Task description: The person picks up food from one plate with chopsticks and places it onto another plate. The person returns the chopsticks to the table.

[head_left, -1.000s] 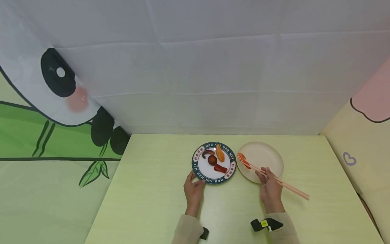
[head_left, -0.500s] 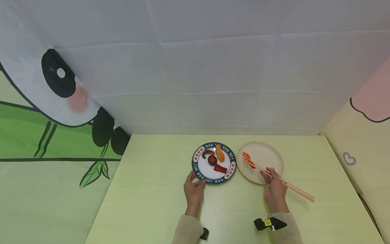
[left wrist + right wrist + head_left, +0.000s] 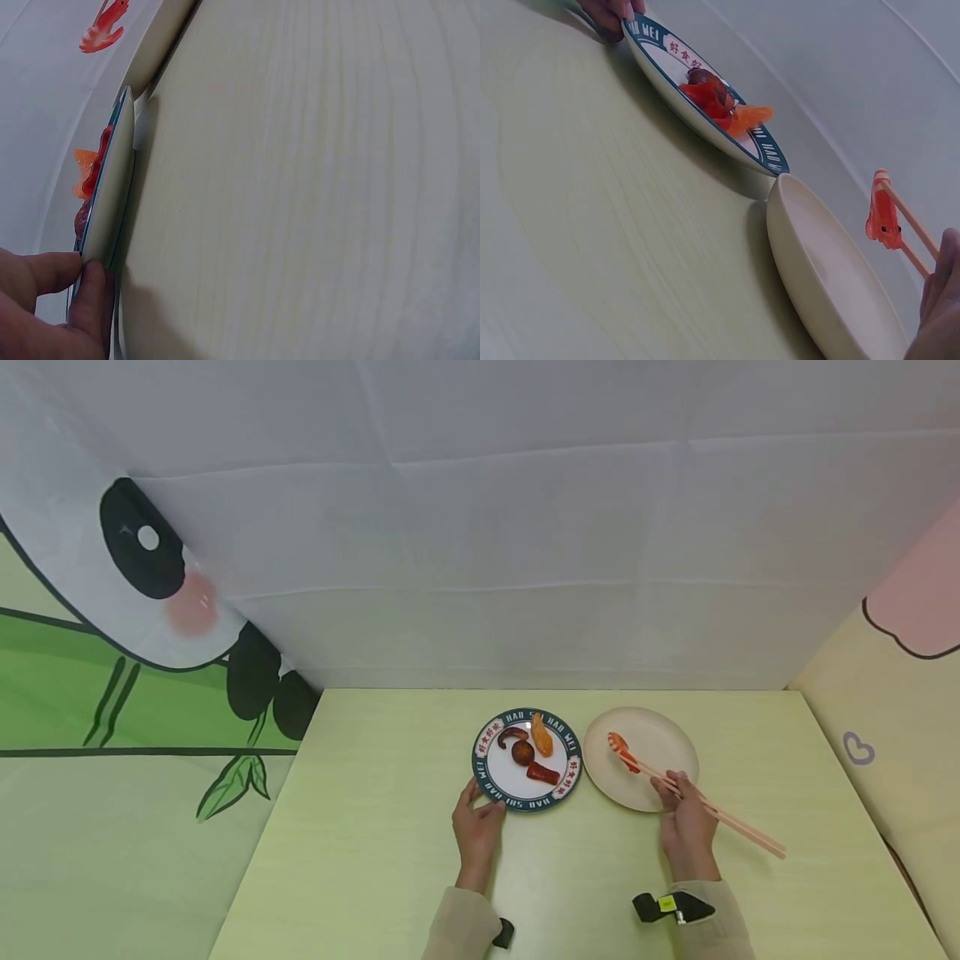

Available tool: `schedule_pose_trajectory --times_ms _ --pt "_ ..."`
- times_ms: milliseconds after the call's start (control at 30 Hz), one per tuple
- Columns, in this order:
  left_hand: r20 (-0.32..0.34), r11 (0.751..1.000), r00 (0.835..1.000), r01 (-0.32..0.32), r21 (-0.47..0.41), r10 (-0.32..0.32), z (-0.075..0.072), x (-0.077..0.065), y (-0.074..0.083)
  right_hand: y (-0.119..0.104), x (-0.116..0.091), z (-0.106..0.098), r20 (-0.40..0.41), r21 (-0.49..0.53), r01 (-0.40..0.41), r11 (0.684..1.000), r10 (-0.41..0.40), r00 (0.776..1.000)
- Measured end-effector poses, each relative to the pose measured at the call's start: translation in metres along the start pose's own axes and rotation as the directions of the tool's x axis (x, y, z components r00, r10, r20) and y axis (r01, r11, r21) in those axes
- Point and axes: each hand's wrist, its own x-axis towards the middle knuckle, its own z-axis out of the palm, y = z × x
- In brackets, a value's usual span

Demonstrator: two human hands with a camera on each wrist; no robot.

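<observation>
A pale yellow-green table (image 3: pixel 360 827) with faint wood grain spreads beneath both hands. On it, at the fingertips of the left hand (image 3: pixel 477 835), sits a blue-green-rimmed plate (image 3: pixel 515 783); just beside that, a plain beige dish (image 3: pixel 660 743) sits partly under the fingers of the right hand (image 3: pixel 687 828).

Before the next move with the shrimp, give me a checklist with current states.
1. Shrimp caught between the chopsticks: ok.
2. Right grip holding the chopsticks: ok.
3. Shrimp over the plain plate, raised off its surface: ok, per the head and right wrist views together.
4. Left grip on the patterned plate: ok, holding its near rim.
5. Gap between the two plates: cannot tell; the rims look about to meet.
6. Shrimp secure against slipping: cannot tell from stills.
</observation>
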Motion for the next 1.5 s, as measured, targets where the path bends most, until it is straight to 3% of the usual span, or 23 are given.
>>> schedule_pose_trajectory --times_ms 800,1500 --pt "-0.002 1.000 1.000 -0.012 0.006 0.012 0.003 0.003 -0.006 -0.010 0.016 -0.011 -0.058 -0.012 0.035 0.999 -0.035 0.998" --pt "-0.008 1.000 1.000 -0.013 0.012 0.013 0.006 0.006 -0.009 -0.017 0.031 -0.016 -0.073 0.056 0.068 0.996 -0.064 0.995"
